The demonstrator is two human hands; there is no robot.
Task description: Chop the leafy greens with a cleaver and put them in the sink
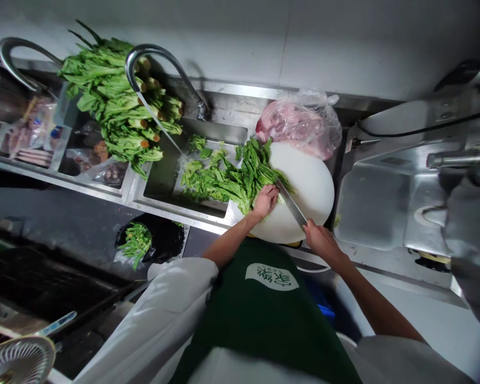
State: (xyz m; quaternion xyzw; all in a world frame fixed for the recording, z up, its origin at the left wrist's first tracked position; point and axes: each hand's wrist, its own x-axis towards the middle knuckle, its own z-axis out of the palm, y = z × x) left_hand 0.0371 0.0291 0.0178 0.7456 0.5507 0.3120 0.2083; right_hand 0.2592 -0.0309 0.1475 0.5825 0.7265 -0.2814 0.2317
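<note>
Left hand (pixel 266 200) curled on the greens (pixel 253 169), right hand (pixel 319 238) closed round the knife (pixel 290 202), I'm mid-bunch; the far heap (pixel 120 106) lies uncut.

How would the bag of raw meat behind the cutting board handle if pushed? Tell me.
The bag of raw meat would probably sag and shift rather than slide: its thin film is crumpled and slumped. It looks heavy for its size, bulging full. Resting against the cutting board, it may drag on it.

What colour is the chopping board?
White chopping board; the head view shows it best.
</note>
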